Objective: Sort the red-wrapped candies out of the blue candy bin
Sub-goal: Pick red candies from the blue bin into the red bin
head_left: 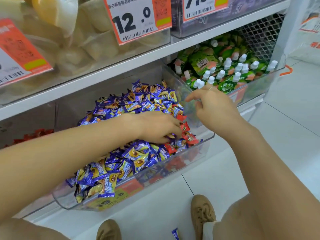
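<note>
A clear plastic bin (207, 138) on the lower shelf is heaped with blue-wrapped candies (135, 156). Several red-wrapped candies (189, 138) lie bunched at its right front corner, one more (170, 148) a little lower. My left hand (155, 127) lies palm down on the pile. Its fingertips are bent into the wrappers right beside the red ones, and they hide whether they pinch one. My right hand (213, 104) hovers over the bin's right wall, fingers loosely curled around nothing, index finger pointing left.
To the right stands a clear bin of green spouted pouches (225, 70). A pile of red candies (34, 134) shows behind the wall at the far left. Price tags (136, 18) hang from the shelf above. A blue candy (175, 234) lies on the floor by my shoes (202, 212).
</note>
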`<act>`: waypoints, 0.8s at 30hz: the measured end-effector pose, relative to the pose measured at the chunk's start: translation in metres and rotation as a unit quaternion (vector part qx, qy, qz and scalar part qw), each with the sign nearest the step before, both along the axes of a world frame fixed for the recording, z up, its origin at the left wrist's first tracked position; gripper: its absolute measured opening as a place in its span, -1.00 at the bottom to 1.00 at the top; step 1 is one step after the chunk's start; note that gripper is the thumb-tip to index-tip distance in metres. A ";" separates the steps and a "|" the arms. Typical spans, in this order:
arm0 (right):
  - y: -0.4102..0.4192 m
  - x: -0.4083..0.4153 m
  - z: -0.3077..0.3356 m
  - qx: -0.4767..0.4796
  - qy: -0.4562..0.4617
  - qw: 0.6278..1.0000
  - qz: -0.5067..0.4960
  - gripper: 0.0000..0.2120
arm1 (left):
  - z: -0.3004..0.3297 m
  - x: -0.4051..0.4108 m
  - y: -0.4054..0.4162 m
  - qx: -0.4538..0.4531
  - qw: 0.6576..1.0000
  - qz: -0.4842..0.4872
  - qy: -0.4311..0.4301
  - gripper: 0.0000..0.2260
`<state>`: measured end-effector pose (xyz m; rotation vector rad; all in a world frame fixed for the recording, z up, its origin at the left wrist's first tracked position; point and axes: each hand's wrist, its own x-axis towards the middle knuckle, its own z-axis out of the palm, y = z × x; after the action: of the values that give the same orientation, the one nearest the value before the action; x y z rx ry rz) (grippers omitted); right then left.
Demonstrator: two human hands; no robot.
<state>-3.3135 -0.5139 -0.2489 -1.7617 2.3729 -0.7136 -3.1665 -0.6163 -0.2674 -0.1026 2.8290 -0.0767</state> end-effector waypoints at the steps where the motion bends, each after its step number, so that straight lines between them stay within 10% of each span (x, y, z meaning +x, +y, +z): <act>1: 0.000 0.000 0.000 0.001 0.001 1.000 -0.001 -0.64 | 0.005 0.006 -0.006 -0.015 1.000 0.015 -0.002 -0.74; 8: 0.000 -0.002 0.004 0.009 -0.015 1.000 0.009 -0.64 | 0.029 0.041 -0.034 0.004 0.989 0.126 0.071 -0.76; 13: 0.000 -0.007 0.005 -0.011 -0.026 1.000 0.012 -0.50 | 0.039 0.018 0.008 0.195 0.948 0.189 0.167 -0.74; 19: 0.003 -0.008 0.003 -0.034 -0.026 0.999 0.016 -0.45 | 0.018 -0.013 0.031 0.241 0.951 0.161 -0.107 -0.69; 24: 0.004 -0.008 0.002 -0.036 -0.027 0.999 0.026 -0.47 | 0.009 -0.012 0.037 0.193 0.963 0.106 -0.154 -0.63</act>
<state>-3.3213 -0.5100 -0.2467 -1.8000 2.2869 -0.8366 -3.1790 -0.5796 -0.2584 -0.2783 2.4525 0.4644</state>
